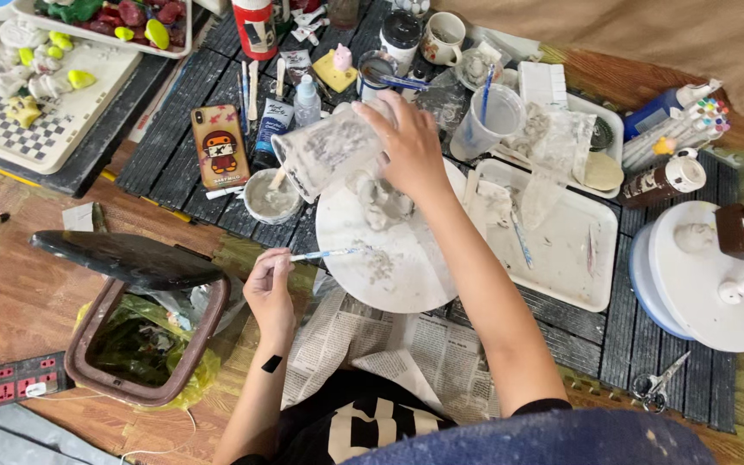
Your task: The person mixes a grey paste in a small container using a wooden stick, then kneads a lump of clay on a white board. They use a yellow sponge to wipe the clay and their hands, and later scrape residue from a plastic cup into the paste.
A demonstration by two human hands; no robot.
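Note:
My right hand [408, 146] grips a clear plastic cup [325, 153] smeared with white plaster, tilted on its side over a small grey bowl [266, 196]. My left hand [270, 288] holds a thin brush or stick [325, 254] whose tip reaches the white round board [393, 258]. Small white plaster figures [381, 202] stand on that board, just below my right hand, with crumbs of plaster near the brush tip.
An open bin [135, 336] with a dark lid stands at the left. A phone [219, 145], bottles, mugs and a plastic cup [491, 120] crowd the dark mat. A white tray [553, 241] lies to the right, beside a round turntable [708, 284] with small figures. Scissors [658, 383] lie low right.

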